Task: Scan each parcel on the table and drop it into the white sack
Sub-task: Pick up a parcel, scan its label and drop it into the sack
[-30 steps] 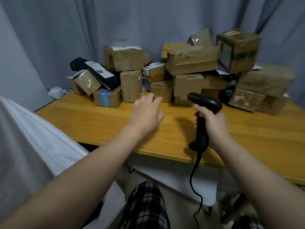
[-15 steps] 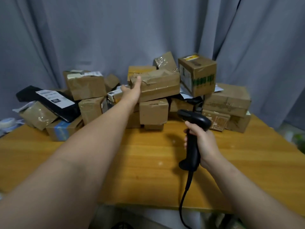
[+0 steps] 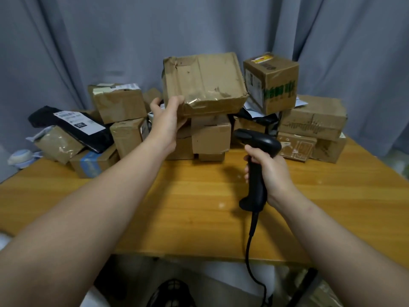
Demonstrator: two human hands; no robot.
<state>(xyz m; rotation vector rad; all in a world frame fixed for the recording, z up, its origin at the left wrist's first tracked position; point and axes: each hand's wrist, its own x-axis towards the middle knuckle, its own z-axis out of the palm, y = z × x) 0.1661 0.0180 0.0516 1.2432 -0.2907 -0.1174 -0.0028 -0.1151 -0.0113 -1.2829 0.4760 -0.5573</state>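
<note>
You were at the pick-up step: your left hand [image 3: 166, 120] clasped the left corner of a battered flat cardboard parcel [image 3: 203, 83], holding it tipped above the parcel pile [image 3: 210, 138] along the table's [image 3: 177, 207] far edge. Your right hand [image 3: 271, 173] was wrapped tight round the handle of the black barcode scanner [image 3: 263, 140], upright over the table's middle. No label showed on the face toward you, so by my judgement you next needed to turn the parcel, find it and aim the scanner; the white sack was out of view
</note>
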